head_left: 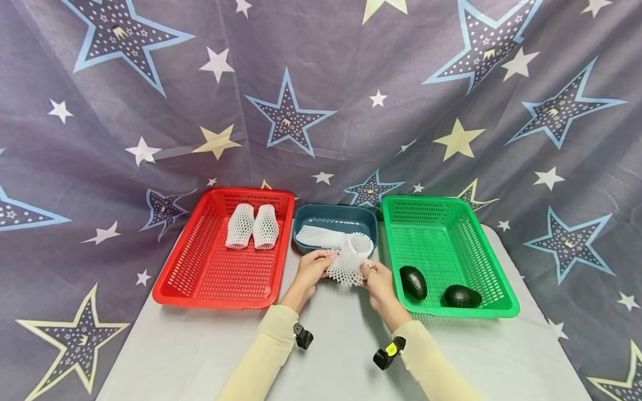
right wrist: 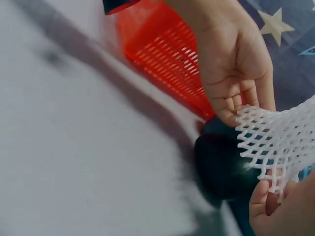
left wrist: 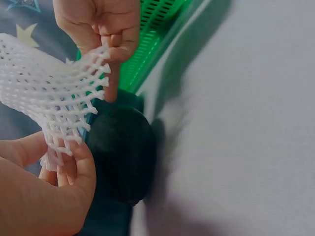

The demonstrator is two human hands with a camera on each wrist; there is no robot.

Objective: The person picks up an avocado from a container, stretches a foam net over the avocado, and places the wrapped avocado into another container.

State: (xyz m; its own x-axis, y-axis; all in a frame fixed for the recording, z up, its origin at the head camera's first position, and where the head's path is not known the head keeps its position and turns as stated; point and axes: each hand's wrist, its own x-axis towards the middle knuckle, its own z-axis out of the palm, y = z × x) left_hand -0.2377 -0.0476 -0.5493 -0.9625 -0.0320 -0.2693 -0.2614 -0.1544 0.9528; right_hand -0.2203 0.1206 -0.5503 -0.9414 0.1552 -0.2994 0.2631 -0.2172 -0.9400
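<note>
A white foam fruit net (head_left: 347, 262) is stretched between both hands, its mesh mouth spread toward the person. My left hand (head_left: 312, 272) pinches one side of the rim between thumb and fingers. On the opposite side, my right hand (head_left: 378, 283) pinches the same rim. Below the net, a dark avocado (left wrist: 123, 152) lies by the near side of the blue basin; the right wrist view shows this avocado (right wrist: 219, 167) too, while net and hands hide it in the head view. Inside the blue basin (head_left: 337, 211) lies more white foam netting (head_left: 321, 236).
At left, a red basket (head_left: 225, 287) holds two bulging white foam nets (head_left: 241, 225), their contents hidden. The green basket (head_left: 426, 239) at right holds two avocados (head_left: 413, 282) near its front. A star-print cloth (head_left: 321, 161) hangs behind the pale table (head_left: 331, 345).
</note>
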